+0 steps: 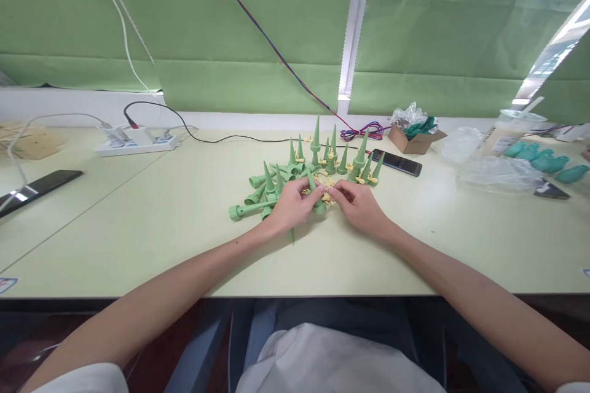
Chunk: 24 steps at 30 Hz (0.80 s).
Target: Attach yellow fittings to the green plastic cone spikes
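Note:
My left hand is closed around a green plastic plant-watering spike, its tip up and its wide cap low over the table. Close beside it, my right hand pinches what looks like a small yellow valve against the spike's side; the fingertips partly cover it. Loose yellow valves lie in a small heap behind the hands. Several green spikes lie in a pile at the left hand. Beyond the hands, other green spikes stand upright on their caps, some with yellow valves fitted.
A phone and a small cardboard box lie behind on the right. Farther right are a drink cup, plastic bags and teal bulb-shaped pieces. A power strip and a dark tablet-like device are on the left.

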Each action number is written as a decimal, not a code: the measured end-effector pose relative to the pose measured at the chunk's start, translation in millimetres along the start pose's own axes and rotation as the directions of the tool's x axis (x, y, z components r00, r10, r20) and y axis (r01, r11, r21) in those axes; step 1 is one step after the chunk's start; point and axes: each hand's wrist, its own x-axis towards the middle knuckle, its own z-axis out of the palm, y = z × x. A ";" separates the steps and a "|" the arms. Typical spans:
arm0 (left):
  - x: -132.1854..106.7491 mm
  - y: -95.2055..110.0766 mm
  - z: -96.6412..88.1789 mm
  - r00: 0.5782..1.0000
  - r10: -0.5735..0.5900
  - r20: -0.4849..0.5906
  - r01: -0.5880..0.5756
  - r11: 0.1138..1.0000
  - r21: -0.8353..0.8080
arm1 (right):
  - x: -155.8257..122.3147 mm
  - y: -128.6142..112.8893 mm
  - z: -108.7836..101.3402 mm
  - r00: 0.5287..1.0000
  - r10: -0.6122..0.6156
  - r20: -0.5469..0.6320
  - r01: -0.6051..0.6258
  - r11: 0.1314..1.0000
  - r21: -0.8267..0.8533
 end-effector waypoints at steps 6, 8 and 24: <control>1.5 -0.4 -1.1 0.999 -0.042 -0.019 0.041 0.998 -0.054 | -1.7 1.5 0.9 1.000 -0.017 0.020 0.015 0.994 0.111; 2.0 -1.5 -1.3 0.999 -0.042 -0.021 0.040 0.997 -0.060 | -1.9 1.9 0.6 0.999 -0.022 0.024 0.019 0.991 0.131; -0.4 0.0 -0.6 1.000 0.019 -0.009 -0.019 1.000 -0.002 | -0.3 0.2 -0.6 0.999 0.003 0.037 -0.003 1.000 0.004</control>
